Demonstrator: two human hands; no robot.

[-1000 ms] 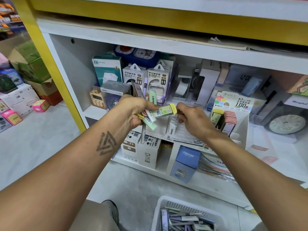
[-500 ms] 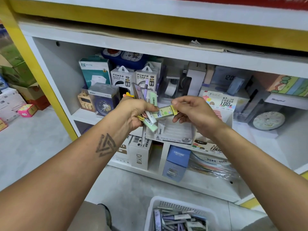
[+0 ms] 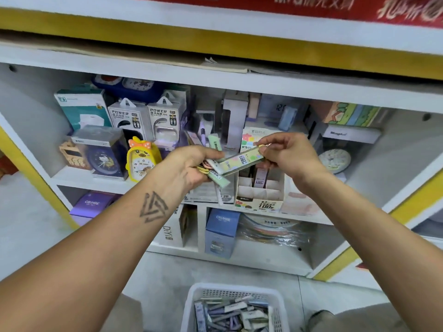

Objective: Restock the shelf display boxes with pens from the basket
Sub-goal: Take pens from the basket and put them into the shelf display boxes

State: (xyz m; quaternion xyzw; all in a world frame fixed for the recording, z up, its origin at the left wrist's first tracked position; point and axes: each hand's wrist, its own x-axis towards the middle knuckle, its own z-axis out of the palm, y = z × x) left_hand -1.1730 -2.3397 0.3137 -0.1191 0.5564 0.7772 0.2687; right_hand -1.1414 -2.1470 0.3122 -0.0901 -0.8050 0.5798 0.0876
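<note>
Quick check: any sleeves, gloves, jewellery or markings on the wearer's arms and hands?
Both forearms are bare, with no sleeves in view. The left hand and right hand wear no gloves, rings or watch. The left forearm carries a dark tattoo of interlocking triangles.

The basket [image 3: 236, 293] is cut off by the bottom edge; the red banner [image 3: 359, 6] lettering (top edge) is blurred and cropped.

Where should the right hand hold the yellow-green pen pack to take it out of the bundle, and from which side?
Hold the pen pack at its free right end, coming from the right. It lies nearly level, and the left hand covers its left end inside the bundle. The right hand already pinches that free end, so a pull rightward along its length looks best.
</note>
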